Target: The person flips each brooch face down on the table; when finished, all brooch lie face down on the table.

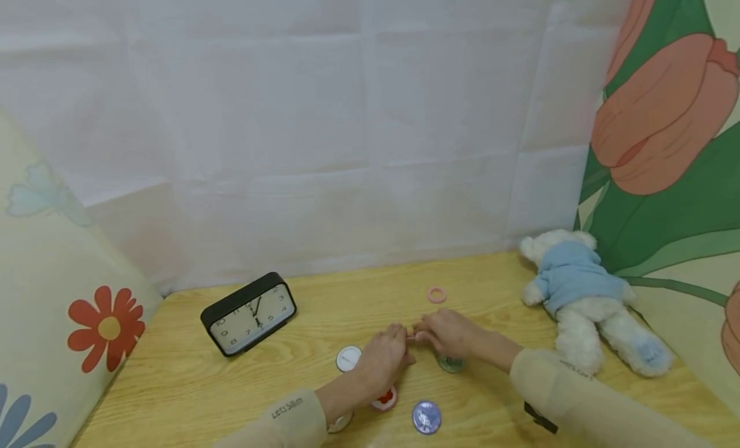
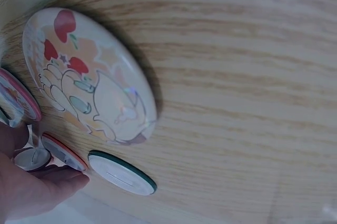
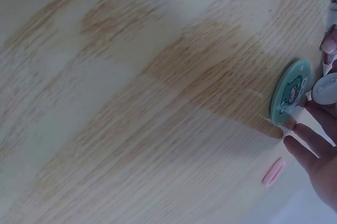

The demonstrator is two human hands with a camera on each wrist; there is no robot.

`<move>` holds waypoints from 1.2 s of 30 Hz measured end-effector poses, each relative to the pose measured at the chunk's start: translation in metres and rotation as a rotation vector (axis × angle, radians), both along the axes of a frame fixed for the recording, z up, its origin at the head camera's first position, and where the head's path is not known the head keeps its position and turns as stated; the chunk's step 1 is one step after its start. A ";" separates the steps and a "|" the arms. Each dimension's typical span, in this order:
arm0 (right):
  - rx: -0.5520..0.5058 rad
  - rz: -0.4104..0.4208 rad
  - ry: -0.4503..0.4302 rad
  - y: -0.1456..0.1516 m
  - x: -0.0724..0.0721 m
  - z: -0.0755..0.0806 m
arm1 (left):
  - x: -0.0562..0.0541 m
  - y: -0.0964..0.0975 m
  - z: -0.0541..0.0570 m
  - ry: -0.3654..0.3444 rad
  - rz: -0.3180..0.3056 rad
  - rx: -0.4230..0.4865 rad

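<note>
My left hand (image 1: 381, 358) and right hand (image 1: 448, 332) meet fingertip to fingertip above the wooden table. Between them is a small silver-grey disc (image 3: 325, 88), which both appear to pinch; fingers partly cover it. The same disc (image 2: 32, 158) shows between thumb and fingers in the left wrist view. Close to the left fingertips lies a red-rimmed badge (image 2: 64, 152). A white badge (image 1: 349, 358) lies left of that hand, and a red-and-white badge (image 1: 386, 400) is partly under its wrist. A green badge (image 3: 291, 91) sits under the right hand.
A purple badge (image 1: 426, 416) lies near the front, and a cream badge (image 1: 341, 423) is half hidden by the left sleeve. Farther back is a pink ring (image 1: 436, 295). A black alarm clock (image 1: 251, 316) stands at left; a white teddy bear (image 1: 584, 287) in blue lies at right.
</note>
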State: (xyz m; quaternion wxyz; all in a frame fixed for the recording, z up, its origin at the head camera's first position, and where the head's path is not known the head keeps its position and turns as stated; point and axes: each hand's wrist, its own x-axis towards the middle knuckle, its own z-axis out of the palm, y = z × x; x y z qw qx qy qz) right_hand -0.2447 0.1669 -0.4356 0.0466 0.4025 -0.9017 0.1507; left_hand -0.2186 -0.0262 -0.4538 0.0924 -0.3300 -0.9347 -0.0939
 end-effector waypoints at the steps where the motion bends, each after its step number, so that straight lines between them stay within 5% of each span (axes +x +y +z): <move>1: -0.014 -0.004 -0.001 0.000 0.000 0.000 | 0.000 0.000 0.000 0.007 0.000 0.013; 9: -0.099 -0.035 0.005 -0.002 -0.002 -0.005 | 0.001 0.001 -0.002 0.062 0.016 0.063; 17: -0.211 -0.028 0.128 -0.008 -0.001 -0.007 | 0.002 0.002 -0.003 0.123 0.008 0.029; 24: -0.242 -0.161 0.012 -0.006 0.001 -0.014 | 0.002 0.002 -0.005 0.142 -0.008 -0.051; 28: -0.216 -0.099 -0.005 0.000 0.002 -0.014 | 0.002 0.005 -0.004 0.166 -0.030 -0.104; 36: -0.114 -0.030 -0.077 0.004 0.004 -0.011 | 0.008 0.005 0.005 0.054 0.004 -0.219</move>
